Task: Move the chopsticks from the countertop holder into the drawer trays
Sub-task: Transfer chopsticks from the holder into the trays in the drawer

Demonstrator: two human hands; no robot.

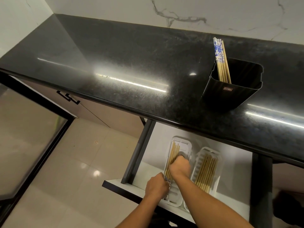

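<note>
Two ribbed white plastic trays lie in the open drawer (236, 163). The left tray (186, 143) holds the slim bamboo chopsticks (173, 153). The left hand (156, 186) grips their patterned near ends, and the right hand (180, 167) curls over them mid-length. The right tray (198, 157) holds more sticks (206, 173). The glossy black holder (230, 96) on the speckled countertop (115, 55) contains several blue-patterned chopsticks (221, 60).

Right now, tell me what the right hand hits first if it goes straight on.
The right hand points along the left tray, over its chopsticks. Straight on, it would probably meet that tray's far end wall first, though depth is unclear.
</note>
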